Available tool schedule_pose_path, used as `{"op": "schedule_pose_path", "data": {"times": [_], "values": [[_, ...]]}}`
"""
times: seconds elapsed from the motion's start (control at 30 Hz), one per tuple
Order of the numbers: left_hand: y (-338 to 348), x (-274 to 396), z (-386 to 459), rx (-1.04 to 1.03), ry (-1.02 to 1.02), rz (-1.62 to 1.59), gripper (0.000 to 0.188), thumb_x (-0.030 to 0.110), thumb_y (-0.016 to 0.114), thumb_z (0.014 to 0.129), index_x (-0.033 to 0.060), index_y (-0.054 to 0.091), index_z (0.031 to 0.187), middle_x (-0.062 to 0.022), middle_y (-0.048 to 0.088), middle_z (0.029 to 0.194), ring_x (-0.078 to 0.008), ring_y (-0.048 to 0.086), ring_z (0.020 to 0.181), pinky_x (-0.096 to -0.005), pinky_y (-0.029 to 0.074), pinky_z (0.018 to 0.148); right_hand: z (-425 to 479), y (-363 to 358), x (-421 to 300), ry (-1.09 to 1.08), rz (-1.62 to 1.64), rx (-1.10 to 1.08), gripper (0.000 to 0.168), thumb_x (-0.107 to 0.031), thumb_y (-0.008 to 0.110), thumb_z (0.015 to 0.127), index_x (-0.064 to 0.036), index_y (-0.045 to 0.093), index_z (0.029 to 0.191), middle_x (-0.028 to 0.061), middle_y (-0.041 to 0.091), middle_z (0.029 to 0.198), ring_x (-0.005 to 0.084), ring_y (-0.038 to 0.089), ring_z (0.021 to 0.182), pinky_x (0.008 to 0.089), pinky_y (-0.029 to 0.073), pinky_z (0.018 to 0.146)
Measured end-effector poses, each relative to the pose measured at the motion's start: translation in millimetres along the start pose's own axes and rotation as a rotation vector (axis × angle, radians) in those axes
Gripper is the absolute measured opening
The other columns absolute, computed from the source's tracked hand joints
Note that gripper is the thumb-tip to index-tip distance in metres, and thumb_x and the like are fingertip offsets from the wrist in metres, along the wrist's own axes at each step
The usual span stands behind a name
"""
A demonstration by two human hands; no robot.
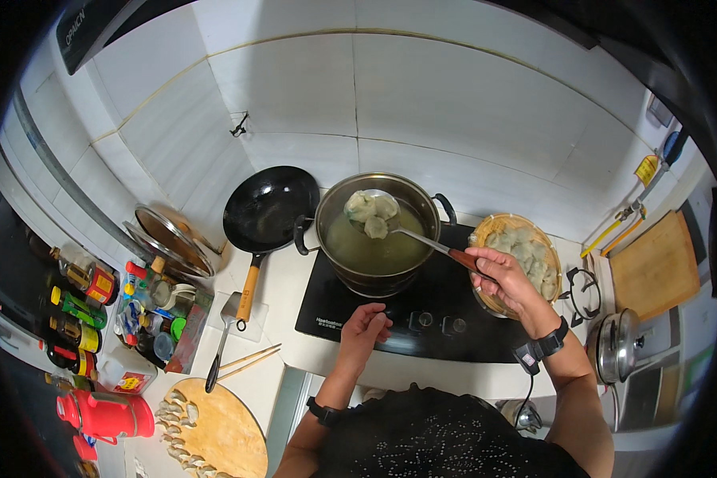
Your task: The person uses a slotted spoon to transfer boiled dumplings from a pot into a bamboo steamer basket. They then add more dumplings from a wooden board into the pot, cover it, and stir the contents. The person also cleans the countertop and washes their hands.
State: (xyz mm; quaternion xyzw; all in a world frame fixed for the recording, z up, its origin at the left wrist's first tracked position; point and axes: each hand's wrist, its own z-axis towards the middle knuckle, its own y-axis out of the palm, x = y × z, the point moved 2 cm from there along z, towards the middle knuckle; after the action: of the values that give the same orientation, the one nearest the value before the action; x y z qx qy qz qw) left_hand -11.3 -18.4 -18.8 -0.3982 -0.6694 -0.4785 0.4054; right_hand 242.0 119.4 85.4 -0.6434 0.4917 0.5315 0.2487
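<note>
My right hand (505,279) grips the brown handle of a metal ladle or skimmer (427,241). Several pale green dumplings (375,228) lie in its bowl, held over the mouth of a deep metal pot (358,281). Cloudy greenish liquid (367,256) fills part of the pot, which stands on a black glass cooktop (328,302). My left hand (365,327) hovers at the cooktop's front, fingers loosely bent, with nothing seen in it. Beside my right hand, partly behind it, a woven bamboo basket (481,229) holds more dumplings (529,254).
Left of the pot sits a black wok (272,209); a spatula (221,334) and chopsticks (248,360) lie nearer. Dumplings line a round wooden board (227,424). Bottles (80,310) and a red thermos (116,414) crowd the left; a lidded pot (615,346) stands right.
</note>
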Motion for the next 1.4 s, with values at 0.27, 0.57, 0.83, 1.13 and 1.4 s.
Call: {"op": "schedule_pose_path", "data": {"times": [0.27,0.57,0.83,1.13,1.4], "values": [[3,-1,3,-0.009,-0.015,-0.029,0.022,0.012,0.055,0.094,0.0032,0.055,0.114,-0.0052,0.064,0.088,-0.0088,0.059,0.069,-0.0213,0.047,0.062,-12,-7,3,-0.029,-0.103,0.035,0.031,-0.01,0.05,0.095,-0.002,0.053,0.125,0.0069,0.059,0.072,0.0052,0.043,0.049,0.0179,0.037,0.045],[2,-1,8,-0.026,-0.021,-0.016,0.023,0.012,0.054,0.094,0.003,0.055,0.114,-0.005,0.064,0.088,-0.0086,0.059,0.069,-0.0214,0.048,0.062,-20,-6,12,-0.021,-0.097,0.094,0.028,-0.012,0.05,0.097,-0.001,0.056,0.121,0.0054,0.061,0.069,0.0034,0.045,0.045,0.0163,0.035,0.04],[5,-4,13,-0.049,-0.036,-0.031,0.023,0.012,0.054,0.094,0.0027,0.055,0.115,-0.0047,0.064,0.088,-0.0084,0.059,0.07,-0.0219,0.048,0.063,-26,-8,8,-0.062,-0.162,0.126,0.028,-0.014,0.051,0.096,-0.001,0.056,0.121,0.0042,0.06,0.069,0.0041,0.044,0.045,0.0177,0.034,0.042],[16,-8,17,-0.071,-0.066,-0.018,0.027,0.015,0.056,0.093,0.0031,0.055,0.117,-0.0076,0.064,0.091,-0.0115,0.06,0.073,-0.0248,0.05,0.066,-41,-7,-12,0.085,0.009,0.076,0.03,-0.012,0.05,0.095,-0.003,0.055,0.123,0.0061,0.059,0.07,0.0047,0.044,0.048,0.0159,0.033,0.043],[28,-15,11,-0.071,-0.063,-0.012,0.026,0.014,0.055,0.093,0.0035,0.055,0.116,-0.0077,0.065,0.091,-0.0113,0.06,0.073,-0.0244,0.05,0.066,-36,-9,-12,0.131,-0.001,0.004,0.029,-0.013,0.051,0.095,-0.003,0.057,0.122,0.007,0.058,0.071,0.0036,0.038,0.045,0.0159,0.032,0.04]]}}
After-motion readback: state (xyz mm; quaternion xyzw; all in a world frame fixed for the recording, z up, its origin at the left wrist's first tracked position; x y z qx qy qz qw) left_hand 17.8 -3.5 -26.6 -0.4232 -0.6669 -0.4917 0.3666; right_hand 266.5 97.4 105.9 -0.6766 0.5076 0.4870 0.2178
